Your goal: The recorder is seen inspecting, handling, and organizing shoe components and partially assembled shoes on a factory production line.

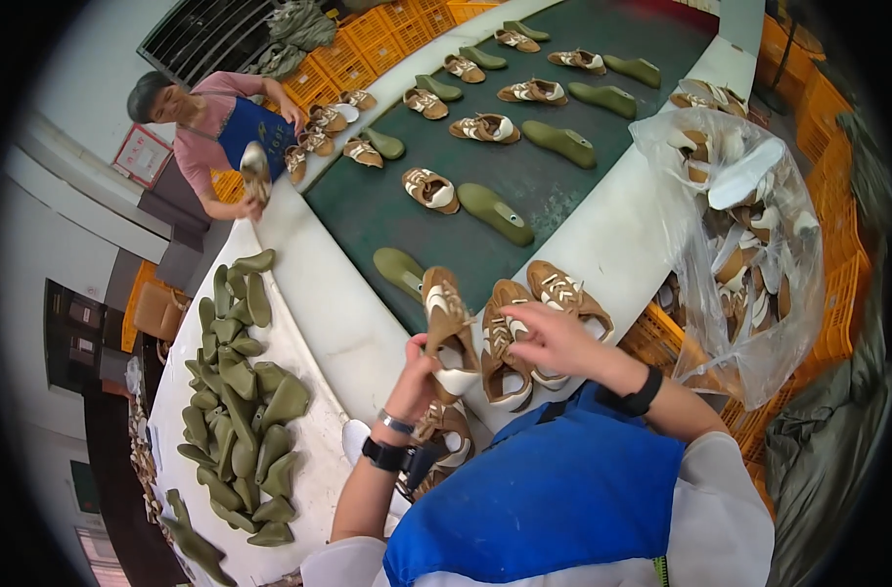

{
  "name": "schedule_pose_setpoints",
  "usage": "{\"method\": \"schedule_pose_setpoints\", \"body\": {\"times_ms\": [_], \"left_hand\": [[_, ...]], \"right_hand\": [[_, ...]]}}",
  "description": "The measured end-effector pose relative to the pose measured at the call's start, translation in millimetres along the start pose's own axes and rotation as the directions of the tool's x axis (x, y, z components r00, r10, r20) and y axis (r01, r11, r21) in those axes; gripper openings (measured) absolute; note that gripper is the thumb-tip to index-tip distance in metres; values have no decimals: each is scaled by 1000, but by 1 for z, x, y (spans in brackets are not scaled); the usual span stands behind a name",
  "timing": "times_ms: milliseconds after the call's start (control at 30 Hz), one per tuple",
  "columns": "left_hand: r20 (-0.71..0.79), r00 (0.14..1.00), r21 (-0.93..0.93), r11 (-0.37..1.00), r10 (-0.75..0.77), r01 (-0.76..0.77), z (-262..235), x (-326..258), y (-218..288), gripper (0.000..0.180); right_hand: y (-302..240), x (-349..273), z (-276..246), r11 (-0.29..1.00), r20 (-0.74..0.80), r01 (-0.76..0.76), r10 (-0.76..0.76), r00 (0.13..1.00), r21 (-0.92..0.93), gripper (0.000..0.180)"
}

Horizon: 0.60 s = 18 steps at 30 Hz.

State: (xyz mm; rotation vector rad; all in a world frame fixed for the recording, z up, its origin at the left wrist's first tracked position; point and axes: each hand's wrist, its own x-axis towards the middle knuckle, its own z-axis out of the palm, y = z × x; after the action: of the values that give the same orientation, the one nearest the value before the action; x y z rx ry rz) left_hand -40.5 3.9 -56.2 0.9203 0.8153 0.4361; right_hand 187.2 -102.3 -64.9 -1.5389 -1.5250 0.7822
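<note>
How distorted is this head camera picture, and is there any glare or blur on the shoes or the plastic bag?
Head view: strong fisheye bend, so the conveyor belt edges curve and the corners go black; light is even with soft shadows; the clear plastic bag shows pale sheen; the brown shoe upper in the left hand is sharp, the right hand slightly soft.

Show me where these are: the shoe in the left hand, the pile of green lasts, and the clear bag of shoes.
Shoe (448,328), head view, on its brown side.
Pile of green lasts (239,401), head view, middle of the heap.
Clear bag (759,323), head view, lower plastic wall.
</note>
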Motion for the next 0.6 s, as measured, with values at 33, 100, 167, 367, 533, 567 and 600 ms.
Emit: {"method": "schedule_pose_setpoints", "body": {"times_ms": [33,100,167,367,533,567,600], "left_hand": [[29,997,42,996,75,-77,15,-7,-1,52],[58,995,-17,996,85,-84,49,-23,-2,55],[42,998,-79,996,38,-35,52,-28,-5,61],[113,608,934,125,786,-335,44,-10,-3,49],[-62,554,909,276,830,-312,44,-15,12,21],[-114,525,910,301,843,-286,38,-16,13,13],[-112,526,908,302,843,-289,40,-16,15,13]], "right_hand": [[-10,5,11,988,-116,151,-154,981,-33,38],[-21,13,19,948,-217,307,-318,923,-85,39],[-27,20,20,963,-168,257,-268,949,-86,37],[-35,23,41,924,-216,320,-363,907,-208,35],[-42,26,17,993,-345,117,-109,932,2,32],[-42,25,14,991,-356,111,-78,931,74,31],[-40,25,14,991,-358,109,-77,931,71,31]]}}
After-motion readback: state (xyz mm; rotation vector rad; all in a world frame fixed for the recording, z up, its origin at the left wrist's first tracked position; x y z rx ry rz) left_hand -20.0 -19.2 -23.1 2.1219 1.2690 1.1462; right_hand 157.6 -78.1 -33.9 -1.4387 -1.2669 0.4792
